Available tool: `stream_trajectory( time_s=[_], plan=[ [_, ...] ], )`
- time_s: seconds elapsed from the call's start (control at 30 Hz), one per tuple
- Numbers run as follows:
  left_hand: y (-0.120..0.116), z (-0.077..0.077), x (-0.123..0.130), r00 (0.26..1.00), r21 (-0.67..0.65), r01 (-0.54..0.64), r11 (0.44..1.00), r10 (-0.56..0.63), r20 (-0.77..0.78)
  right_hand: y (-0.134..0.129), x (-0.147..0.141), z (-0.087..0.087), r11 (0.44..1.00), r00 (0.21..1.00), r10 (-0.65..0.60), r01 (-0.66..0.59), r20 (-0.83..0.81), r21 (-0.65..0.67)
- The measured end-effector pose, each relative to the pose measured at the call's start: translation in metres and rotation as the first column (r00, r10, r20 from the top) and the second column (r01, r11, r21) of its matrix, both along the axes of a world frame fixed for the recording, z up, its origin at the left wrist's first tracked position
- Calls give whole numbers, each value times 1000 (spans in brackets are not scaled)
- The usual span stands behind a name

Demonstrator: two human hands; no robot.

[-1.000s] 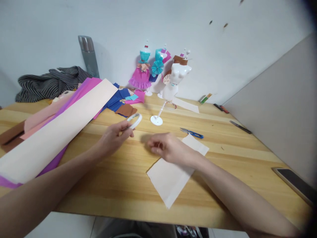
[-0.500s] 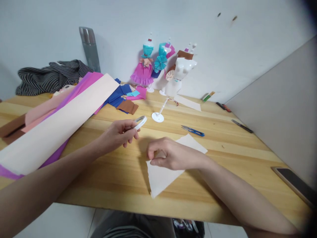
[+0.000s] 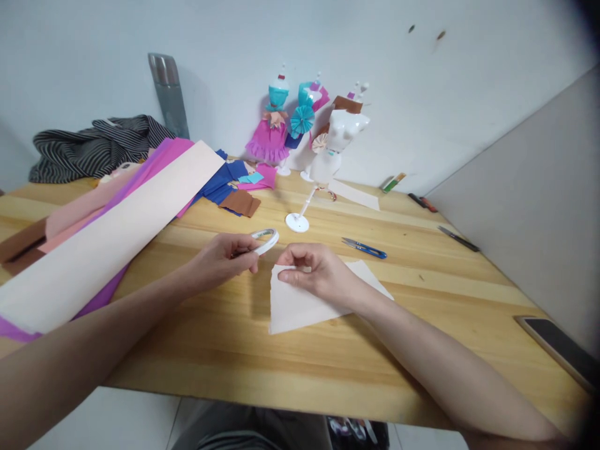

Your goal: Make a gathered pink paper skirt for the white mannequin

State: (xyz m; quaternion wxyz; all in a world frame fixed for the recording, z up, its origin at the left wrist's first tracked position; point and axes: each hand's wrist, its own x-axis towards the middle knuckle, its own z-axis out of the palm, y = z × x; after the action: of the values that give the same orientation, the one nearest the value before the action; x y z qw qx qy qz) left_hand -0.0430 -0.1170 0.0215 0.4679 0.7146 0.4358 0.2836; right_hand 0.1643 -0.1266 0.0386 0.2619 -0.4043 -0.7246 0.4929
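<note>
- We see the left hand (image 3: 220,259) closed in a pinch on a small white tape roll (image 3: 265,240), which it holds just above the wooden table (image 3: 225,337); the fingertips hide the near part of the ring, and we cannot tell whether a strip is pulled free.
- The right hand (image 3: 315,272) has its fingers curled and pinches the upper left corner of a cream paper piece (image 3: 300,306); the knuckles hide the corner itself, so we cannot make out the exact grip.
- That paper lies on the table in front of the body, its far half hidden under the right hand and wrist.
- The tape roll sits just beside the right hand's fingers; whether they touch, we cannot tell.
- A white mannequin (image 3: 334,147) on a stand leans behind the hands, with two dressed figures (image 3: 276,128) partly hidden behind it.
- Blue snips (image 3: 364,248) lie near the paper, to the right of it.
- A long cream sheet (image 3: 112,234) covers pink and purple sheets, which show only at the edges.
- A phone (image 3: 557,350) is cut off at the right edge by the dark rim.
</note>
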Motion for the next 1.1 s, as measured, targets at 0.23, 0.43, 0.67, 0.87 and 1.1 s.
stream_trajectory(
  time_s=[0.23, 0.43, 0.67, 0.87, 1.1],
  plan=[
    [-2, -2, 1, 999, -35, 44, 998, -43, 20, 0, 3, 3, 998, 998, 52, -53, -36, -20],
    [-4, -1, 2, 997, -71, 72, 995, -69, 33, 0, 6, 6, 999, 1000, 25, -25, 0, 33],
    [-4, -6, 5, 998, -33, 68, 997, -68, 4, -7, 1, 6, 864, 979, -84, -22, 186, 503],
    [-7, -9, 6, 996, -22, 95, 995, -95, -3, -9, 1, 7, 778, 978, -58, -81, 199, 623],
    [-8, -6, 5, 997, 15, 77, 997, -77, -11, -13, 1, 8, 788, 977, -45, -95, 211, 609]
  ],
)
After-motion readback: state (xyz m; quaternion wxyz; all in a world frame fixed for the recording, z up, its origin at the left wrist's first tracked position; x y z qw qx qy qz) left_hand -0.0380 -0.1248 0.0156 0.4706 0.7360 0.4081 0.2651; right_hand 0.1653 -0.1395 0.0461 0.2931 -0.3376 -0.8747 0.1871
